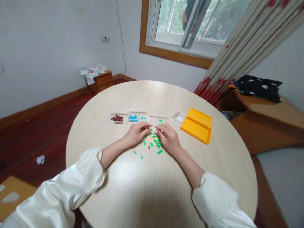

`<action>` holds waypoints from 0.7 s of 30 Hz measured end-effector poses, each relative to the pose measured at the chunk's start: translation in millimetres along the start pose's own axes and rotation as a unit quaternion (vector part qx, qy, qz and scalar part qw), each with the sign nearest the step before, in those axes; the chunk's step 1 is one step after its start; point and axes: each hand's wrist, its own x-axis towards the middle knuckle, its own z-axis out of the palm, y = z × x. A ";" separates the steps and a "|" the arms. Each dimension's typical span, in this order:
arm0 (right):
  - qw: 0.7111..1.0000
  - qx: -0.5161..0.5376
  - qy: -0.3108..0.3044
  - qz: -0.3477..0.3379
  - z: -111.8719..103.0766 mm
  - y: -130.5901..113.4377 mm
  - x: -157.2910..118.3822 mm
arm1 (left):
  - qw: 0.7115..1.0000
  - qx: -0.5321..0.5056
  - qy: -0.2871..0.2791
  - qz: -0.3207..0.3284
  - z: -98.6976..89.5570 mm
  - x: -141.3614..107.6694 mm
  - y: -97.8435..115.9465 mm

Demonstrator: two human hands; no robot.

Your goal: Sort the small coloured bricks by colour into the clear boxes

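Note:
My left hand [138, 133] and my right hand [168, 137] face each other above a loose pile of green pieces [156, 141] with some yellow and white ones among them. Both hands are closed in a pinch, fingertips close together; a small green piece and something pale show between them, too small to make out. Just behind the hands is a clear box [157, 119] with a few green pieces. Left of it stand a clear box of blue pieces [133, 118] and one of dark brown pieces [117, 118].
A small clear box [179, 117] and an open yellow case [197, 125] lie to the right on the round table [133, 196]. Beyond the table are a small cabinet [104, 79] at the left and a wooden desk [280, 118] with dark cloth at the right.

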 end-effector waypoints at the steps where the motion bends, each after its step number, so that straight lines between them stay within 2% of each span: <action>1: 1.000 0.002 -0.001 -0.004 0.4 -0.4 0.0 | 1.000 -0.001 -0.002 -0.001 0.1 0.0 -0.4; 6: 1.000 0.002 0.005 -0.013 0.8 -2.0 0.3 | 1.000 -0.003 -0.007 -0.002 0.2 -0.2 -0.1; 12: 1.000 -0.002 -0.005 0.028 0.4 -1.4 -1.2 | 1.000 0.007 -0.007 0.007 -0.6 -0.1 2.5; 21: 1.000 -0.002 -0.017 0.018 3.5 -3.7 -1.4 | 1.000 0.017 -0.022 0.005 -1.8 -0.8 6.4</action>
